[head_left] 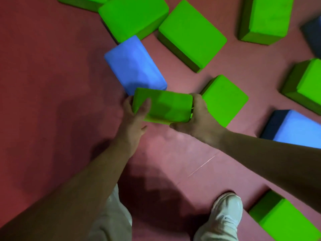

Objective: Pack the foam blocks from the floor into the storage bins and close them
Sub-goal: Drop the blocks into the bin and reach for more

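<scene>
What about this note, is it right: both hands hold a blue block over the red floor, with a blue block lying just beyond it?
Not quite. The head view shows that the block gripped by the left hand and the right hand is a green block, not a blue one. The rest stands: it is over the red floor, and a blue block lies just beyond it.

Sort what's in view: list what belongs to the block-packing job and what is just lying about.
Job: held green block, gripped by left hand and right hand; near blue block; loose green blocks; right blue block. No bins in view.
Just there: red floor; white shoe; trouser leg.
</scene>
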`<state>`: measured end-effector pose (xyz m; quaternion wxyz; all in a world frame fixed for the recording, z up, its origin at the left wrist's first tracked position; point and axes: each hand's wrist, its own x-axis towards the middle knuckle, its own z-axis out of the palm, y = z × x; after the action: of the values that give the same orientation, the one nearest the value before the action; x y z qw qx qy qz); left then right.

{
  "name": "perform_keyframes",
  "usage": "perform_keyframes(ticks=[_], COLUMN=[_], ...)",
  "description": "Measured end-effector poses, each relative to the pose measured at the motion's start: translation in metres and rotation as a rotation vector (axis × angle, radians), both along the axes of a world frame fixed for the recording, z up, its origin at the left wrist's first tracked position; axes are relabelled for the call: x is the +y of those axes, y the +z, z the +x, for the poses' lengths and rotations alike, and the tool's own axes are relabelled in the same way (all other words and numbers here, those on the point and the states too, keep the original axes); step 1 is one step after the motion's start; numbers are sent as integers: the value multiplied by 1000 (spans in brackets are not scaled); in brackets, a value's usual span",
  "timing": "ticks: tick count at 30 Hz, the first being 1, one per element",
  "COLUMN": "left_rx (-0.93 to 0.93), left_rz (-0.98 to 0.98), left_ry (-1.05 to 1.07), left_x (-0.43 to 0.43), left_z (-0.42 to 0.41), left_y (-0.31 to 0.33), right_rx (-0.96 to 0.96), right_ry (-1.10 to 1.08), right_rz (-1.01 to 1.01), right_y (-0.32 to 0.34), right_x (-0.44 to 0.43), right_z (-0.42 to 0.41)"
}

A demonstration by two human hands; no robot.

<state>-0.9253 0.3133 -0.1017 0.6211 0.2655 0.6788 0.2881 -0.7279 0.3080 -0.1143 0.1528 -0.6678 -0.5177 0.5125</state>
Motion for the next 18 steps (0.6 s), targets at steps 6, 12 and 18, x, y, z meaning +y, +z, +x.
perform_keyframes(ticks=[6, 12, 18], left_rx=[414, 552, 953], left_rz=[153, 267, 546], left_ry=[-127, -181, -365], left_x=[8, 1, -31], left_z=[30, 31, 73], left_y=[-3, -13, -2], right_rx=[128, 167, -402], right_ry=[-75, -64, -367], right_rz=[-152, -286, -419], right_y=[4, -11, -45], right_x=[-4, -23, -20], right_z=[9, 45, 106])
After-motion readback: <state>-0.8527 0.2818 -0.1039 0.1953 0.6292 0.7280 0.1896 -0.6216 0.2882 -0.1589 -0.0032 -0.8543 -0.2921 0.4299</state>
